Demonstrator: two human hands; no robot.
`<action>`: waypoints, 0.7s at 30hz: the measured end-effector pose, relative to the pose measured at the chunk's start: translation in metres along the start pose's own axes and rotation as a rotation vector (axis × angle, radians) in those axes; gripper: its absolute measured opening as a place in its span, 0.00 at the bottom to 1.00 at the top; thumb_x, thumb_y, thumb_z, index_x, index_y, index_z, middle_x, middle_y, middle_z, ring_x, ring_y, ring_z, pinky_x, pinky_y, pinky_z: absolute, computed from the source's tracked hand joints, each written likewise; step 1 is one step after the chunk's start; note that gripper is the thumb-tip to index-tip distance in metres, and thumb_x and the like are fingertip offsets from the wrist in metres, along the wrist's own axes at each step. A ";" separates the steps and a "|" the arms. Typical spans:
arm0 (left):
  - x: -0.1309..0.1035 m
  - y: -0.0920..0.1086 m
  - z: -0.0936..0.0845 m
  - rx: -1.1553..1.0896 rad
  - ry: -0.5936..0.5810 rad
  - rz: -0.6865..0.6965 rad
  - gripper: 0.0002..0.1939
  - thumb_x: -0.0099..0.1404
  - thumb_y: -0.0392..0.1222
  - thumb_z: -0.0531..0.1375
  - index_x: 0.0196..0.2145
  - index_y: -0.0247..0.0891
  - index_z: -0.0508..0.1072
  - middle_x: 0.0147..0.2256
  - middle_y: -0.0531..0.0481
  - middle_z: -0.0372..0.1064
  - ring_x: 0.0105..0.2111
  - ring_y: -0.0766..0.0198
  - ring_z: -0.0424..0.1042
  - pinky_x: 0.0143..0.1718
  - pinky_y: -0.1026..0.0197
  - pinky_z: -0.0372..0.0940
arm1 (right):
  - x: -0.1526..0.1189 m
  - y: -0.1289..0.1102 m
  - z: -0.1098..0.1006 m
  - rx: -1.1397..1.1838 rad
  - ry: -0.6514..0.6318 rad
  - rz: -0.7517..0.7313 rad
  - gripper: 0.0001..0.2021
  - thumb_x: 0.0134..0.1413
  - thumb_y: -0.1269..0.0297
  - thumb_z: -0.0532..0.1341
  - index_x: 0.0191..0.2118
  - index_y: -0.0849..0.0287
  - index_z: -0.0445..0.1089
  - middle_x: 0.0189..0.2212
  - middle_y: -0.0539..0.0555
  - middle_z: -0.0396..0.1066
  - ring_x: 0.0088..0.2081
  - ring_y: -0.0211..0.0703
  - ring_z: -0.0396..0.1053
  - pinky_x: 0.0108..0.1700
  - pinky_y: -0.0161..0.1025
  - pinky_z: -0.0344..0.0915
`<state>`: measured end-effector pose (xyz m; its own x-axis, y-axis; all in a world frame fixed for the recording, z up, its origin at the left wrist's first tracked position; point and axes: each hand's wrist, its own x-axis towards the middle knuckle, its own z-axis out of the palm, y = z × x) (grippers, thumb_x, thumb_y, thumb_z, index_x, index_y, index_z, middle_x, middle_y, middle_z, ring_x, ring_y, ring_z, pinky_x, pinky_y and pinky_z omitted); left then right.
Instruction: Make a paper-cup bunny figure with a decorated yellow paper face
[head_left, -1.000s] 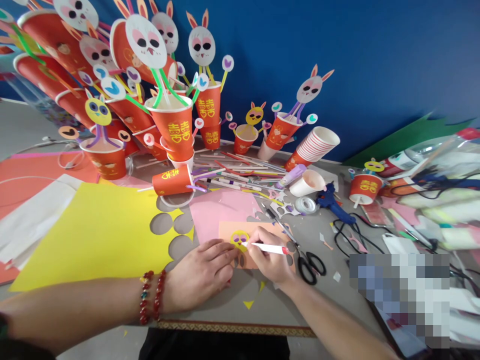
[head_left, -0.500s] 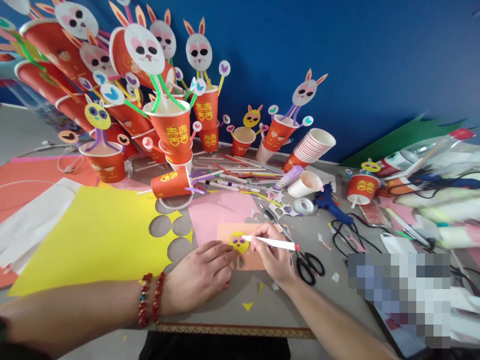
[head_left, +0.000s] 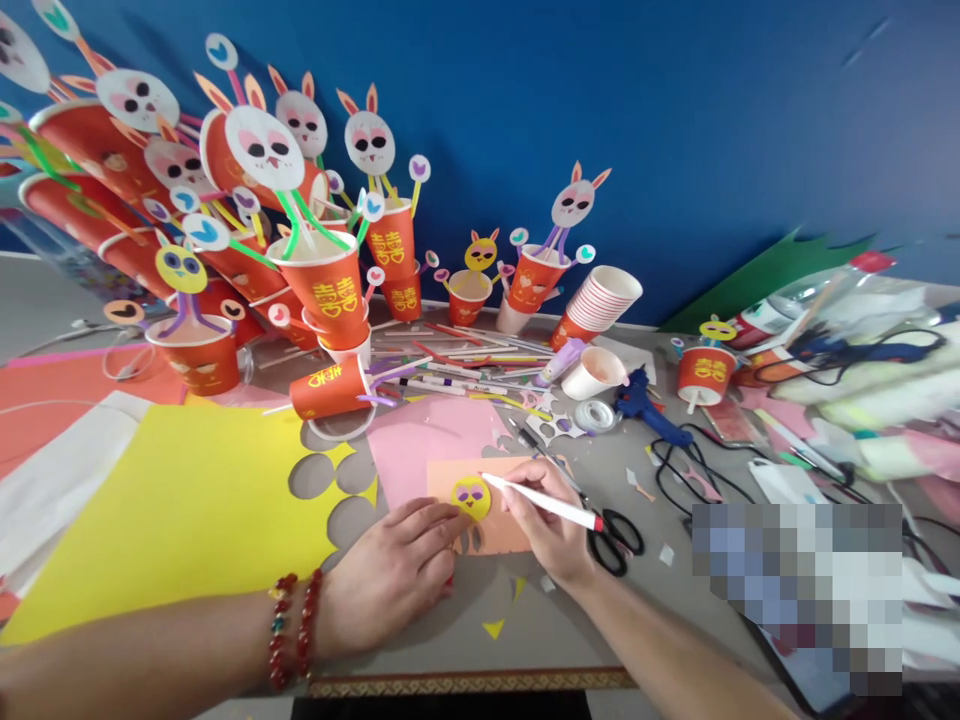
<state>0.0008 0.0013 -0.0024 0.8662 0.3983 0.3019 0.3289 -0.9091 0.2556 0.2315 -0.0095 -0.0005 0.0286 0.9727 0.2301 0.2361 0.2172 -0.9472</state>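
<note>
A small round yellow paper face (head_left: 472,503) with pink and purple eyes lies on an orange sheet of paper (head_left: 501,536). Fingertips of my left hand (head_left: 394,575) rest on its lower left edge, holding it down. A white marker pen (head_left: 556,506) with a red end is gripped between the thumb and fingers of my right hand (head_left: 551,520). The pen's tip is at the upper right rim of the face; I cannot tell if it touches. Black-handled scissors (head_left: 616,543) lie just right of my right hand, their blades partly hidden.
A large yellow sheet (head_left: 195,500) with round cut-outs spreads on the left. Red paper cups (head_left: 322,290) with paper bunny faces stand along the back. A blue glue gun (head_left: 651,410) with its cord and a tape roll (head_left: 597,416) lie to the right. Straws and markers lie behind.
The pen tip has shifted from the face's upper middle to its upper right rim. My left hand stays at the face's edge. The whole view has tilted slightly.
</note>
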 end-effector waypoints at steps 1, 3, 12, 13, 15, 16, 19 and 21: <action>0.000 0.000 0.000 0.004 -0.003 0.000 0.06 0.71 0.39 0.56 0.39 0.35 0.72 0.59 0.42 0.68 0.59 0.52 0.66 0.61 0.48 0.63 | 0.000 0.000 -0.001 0.001 0.006 -0.003 0.04 0.64 0.62 0.60 0.38 0.55 0.69 0.26 0.48 0.67 0.23 0.37 0.63 0.23 0.34 0.59; 0.000 0.000 0.000 0.001 -0.003 0.000 0.06 0.71 0.39 0.56 0.40 0.35 0.72 0.58 0.42 0.68 0.59 0.52 0.66 0.61 0.48 0.64 | 0.000 -0.002 -0.003 -0.005 0.013 -0.005 0.04 0.64 0.62 0.60 0.37 0.55 0.70 0.25 0.48 0.67 0.22 0.37 0.63 0.23 0.34 0.58; 0.002 0.001 -0.005 -0.059 0.010 -0.004 0.05 0.68 0.35 0.57 0.41 0.33 0.72 0.54 0.40 0.72 0.56 0.50 0.68 0.59 0.46 0.65 | 0.003 -0.006 -0.006 -0.078 0.058 -0.042 0.05 0.63 0.63 0.61 0.36 0.56 0.71 0.26 0.49 0.69 0.22 0.36 0.63 0.24 0.33 0.59; 0.003 0.001 -0.007 -0.075 0.018 -0.007 0.06 0.69 0.35 0.57 0.42 0.33 0.72 0.53 0.40 0.72 0.56 0.50 0.68 0.59 0.46 0.65 | 0.003 -0.006 -0.007 -0.075 0.060 -0.052 0.05 0.63 0.63 0.61 0.36 0.56 0.71 0.26 0.49 0.69 0.22 0.36 0.63 0.24 0.34 0.59; 0.005 0.000 -0.011 -0.123 0.042 -0.010 0.07 0.69 0.35 0.57 0.44 0.33 0.71 0.51 0.40 0.74 0.54 0.51 0.69 0.59 0.45 0.65 | 0.002 -0.006 -0.008 -0.070 0.062 -0.076 0.04 0.63 0.64 0.60 0.37 0.56 0.70 0.25 0.49 0.69 0.23 0.37 0.63 0.25 0.34 0.60; 0.006 0.000 -0.013 -0.159 0.057 -0.016 0.07 0.70 0.36 0.57 0.45 0.33 0.70 0.50 0.40 0.74 0.54 0.51 0.69 0.58 0.45 0.65 | 0.001 -0.006 -0.010 -0.066 0.059 -0.090 0.04 0.63 0.64 0.60 0.37 0.56 0.70 0.25 0.49 0.69 0.23 0.38 0.64 0.25 0.35 0.61; 0.008 -0.002 -0.017 -0.305 0.113 -0.060 0.07 0.71 0.36 0.55 0.46 0.35 0.69 0.45 0.41 0.75 0.49 0.54 0.71 0.53 0.49 0.67 | -0.002 -0.008 -0.016 -0.052 -0.003 -0.157 0.06 0.64 0.65 0.57 0.36 0.56 0.71 0.24 0.49 0.69 0.25 0.39 0.67 0.28 0.36 0.63; 0.008 -0.004 -0.017 -0.377 0.153 -0.111 0.06 0.72 0.35 0.54 0.46 0.36 0.68 0.42 0.42 0.74 0.44 0.55 0.71 0.47 0.51 0.68 | -0.004 -0.010 -0.018 -0.024 -0.080 -0.215 0.07 0.63 0.66 0.56 0.35 0.56 0.71 0.22 0.49 0.70 0.24 0.40 0.67 0.29 0.37 0.63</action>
<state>-0.0006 0.0102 0.0147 0.7579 0.5308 0.3792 0.2321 -0.7626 0.6038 0.2464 -0.0174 0.0122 -0.1021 0.9079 0.4066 0.2510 0.4190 -0.8726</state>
